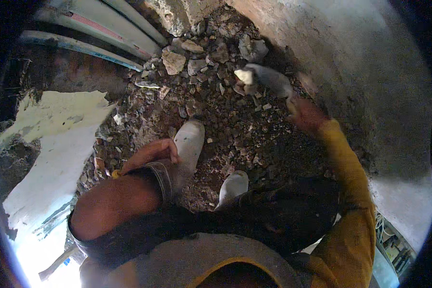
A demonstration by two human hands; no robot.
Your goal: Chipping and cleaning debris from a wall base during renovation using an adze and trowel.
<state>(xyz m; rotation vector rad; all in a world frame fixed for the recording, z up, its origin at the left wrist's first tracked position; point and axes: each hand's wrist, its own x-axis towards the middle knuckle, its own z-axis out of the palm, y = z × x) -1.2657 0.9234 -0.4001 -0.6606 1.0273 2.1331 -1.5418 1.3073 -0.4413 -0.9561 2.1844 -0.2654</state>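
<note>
My right hand [309, 115] reaches forward at the end of a yellow sleeve and is closed on a grey trowel-like tool [273, 80]. Motion blurs the tool, so its exact kind is unclear. Its far end meets a pale stone [245, 77] on the rubble. My left hand [151, 154] lies beside my bent knee, next to the dark trouser leg and above one white boot [189, 141]. Its fingers are curled together, and nothing shows in them. A second white boot [234, 186] stands on the loose ground.
Broken stones and dirt [211, 101] cover the floor, with larger rocks [173, 63] farther off. Several pale pipes [110, 29] run in at the far left. A rough wall [369, 86] rises on the right. On the left stands a peeling whitish slab [57, 139].
</note>
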